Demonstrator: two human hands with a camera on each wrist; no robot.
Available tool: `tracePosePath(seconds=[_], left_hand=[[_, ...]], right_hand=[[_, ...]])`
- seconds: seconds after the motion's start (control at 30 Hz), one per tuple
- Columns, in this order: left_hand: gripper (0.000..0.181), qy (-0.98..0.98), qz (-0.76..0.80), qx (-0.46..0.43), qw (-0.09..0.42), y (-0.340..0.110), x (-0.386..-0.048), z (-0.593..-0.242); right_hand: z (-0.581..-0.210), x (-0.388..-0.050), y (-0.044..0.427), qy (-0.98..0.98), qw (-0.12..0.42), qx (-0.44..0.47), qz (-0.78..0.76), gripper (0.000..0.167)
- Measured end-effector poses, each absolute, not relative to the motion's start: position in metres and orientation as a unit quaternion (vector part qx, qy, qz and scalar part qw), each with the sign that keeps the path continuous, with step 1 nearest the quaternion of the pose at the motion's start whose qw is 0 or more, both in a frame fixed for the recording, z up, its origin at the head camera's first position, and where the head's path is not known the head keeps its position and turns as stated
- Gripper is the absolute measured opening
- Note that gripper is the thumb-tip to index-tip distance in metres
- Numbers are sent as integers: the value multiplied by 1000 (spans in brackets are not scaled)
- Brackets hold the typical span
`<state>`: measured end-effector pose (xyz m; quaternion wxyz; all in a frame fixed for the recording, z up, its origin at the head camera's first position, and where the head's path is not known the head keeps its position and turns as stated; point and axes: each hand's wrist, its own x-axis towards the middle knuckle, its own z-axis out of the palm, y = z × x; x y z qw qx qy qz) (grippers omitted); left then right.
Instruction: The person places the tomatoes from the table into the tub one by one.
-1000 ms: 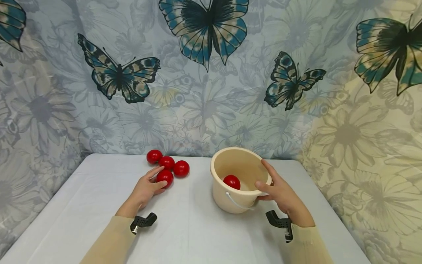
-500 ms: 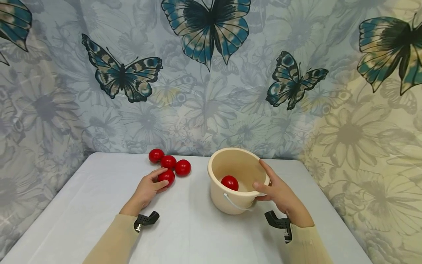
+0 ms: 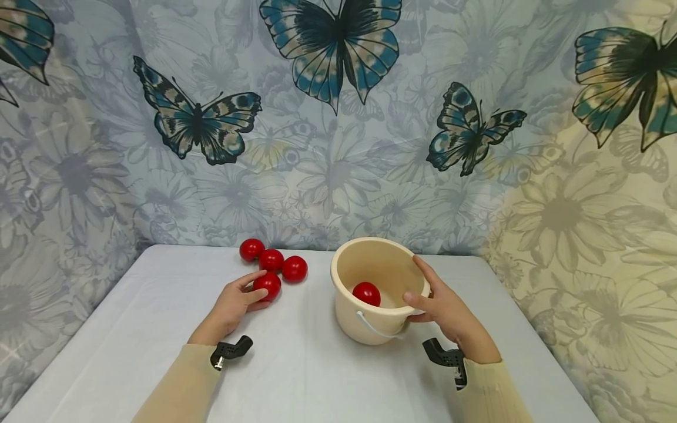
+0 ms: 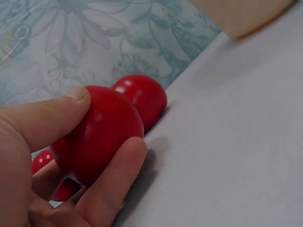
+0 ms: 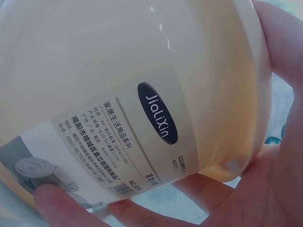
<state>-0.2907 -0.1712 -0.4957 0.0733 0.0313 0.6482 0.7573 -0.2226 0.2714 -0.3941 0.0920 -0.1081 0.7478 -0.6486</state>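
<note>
A white counter (image 3: 317,382) carries a cream bucket (image 3: 362,326). The right hand (image 3: 455,314) has its fingers clamped on the bucket's rim; the left hand (image 3: 230,305) has its fingers clamped round a red ball (image 3: 270,285), just beside three other balls (image 3: 271,259) (a fifth ball (image 3: 367,294) lies inside the bucket).

Bucket (image 3: 349,320) slid slightly left; gap to the outside balls (image 3: 294,269) narrower. Right grip (image 3: 449,308) and ball inside (image 3: 366,294) went along. Head view panned a touch, backdrop (image 3: 338,188) sits further right.
</note>
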Motion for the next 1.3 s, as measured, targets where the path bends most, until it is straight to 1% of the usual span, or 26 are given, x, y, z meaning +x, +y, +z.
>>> tracePosePath(seconds=[0.17, 0.3, 0.53, 0.7, 0.83, 0.93, 1.3], left_hand=[[64, 589, 800, 42, 107, -182, -290, -498], [65, 566, 815, 38, 115, -185, -290, -498], [58, 491, 864, 43, 105, -185, -285, -486], [58, 445, 888, 51, 105, -181, -281, -471], [49, 425, 898, 58, 101, -177, -278, -460], [41, 421, 898, 80, 95, -172, -277, -453], [40, 440, 883, 150, 66, -150, -263, -423]], right_hand=[[-394, -223, 272, 746, 92, -110, -650, 95], [-394, -222, 272, 746, 91, -110, -650, 96], [-394, -223, 271, 745, 92, -109, -652, 98], [-394, -222, 271, 745, 93, -108, -652, 98], [-394, -222, 271, 747, 91, -106, -649, 98], [-394, -222, 271, 748, 91, -105, -649, 98], [-393, -222, 271, 745, 93, -108, -652, 96]])
